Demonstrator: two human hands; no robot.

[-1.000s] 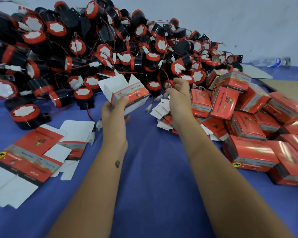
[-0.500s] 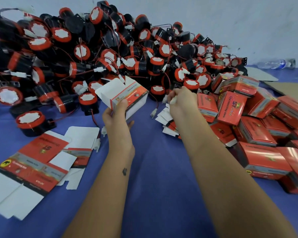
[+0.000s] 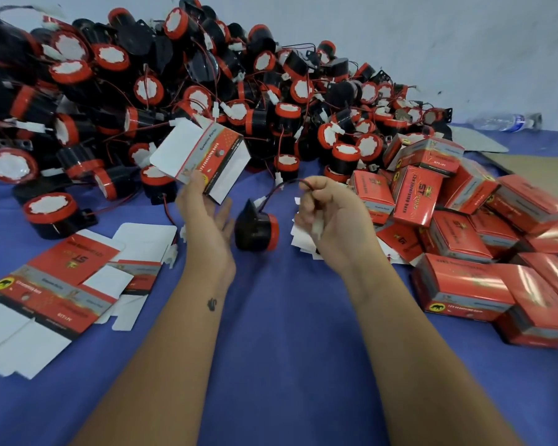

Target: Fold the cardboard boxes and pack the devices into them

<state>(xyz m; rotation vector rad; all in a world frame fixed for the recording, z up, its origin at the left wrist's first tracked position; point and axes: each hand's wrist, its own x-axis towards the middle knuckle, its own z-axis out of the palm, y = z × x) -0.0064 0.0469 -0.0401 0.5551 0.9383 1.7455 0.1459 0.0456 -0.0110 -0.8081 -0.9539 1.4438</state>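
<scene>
Between the two hands, a black-and-red device [image 3: 257, 231] hangs by its wire [image 3: 279, 188], pinched in the curled fingers of the right hand [image 3: 332, 214]. Left hand [image 3: 207, 214] grips a folded box [image 3: 207, 157] by its lower corner, held up and tilted, just above and left of the device; which end stands open cannot be told. Packing likely requires swinging the device leftward and up to the box. Flat boxes [image 3: 55, 284] lie on the tabletop [image 3: 287, 317]; packed boxes [image 3: 464, 284] sit at right.
</scene>
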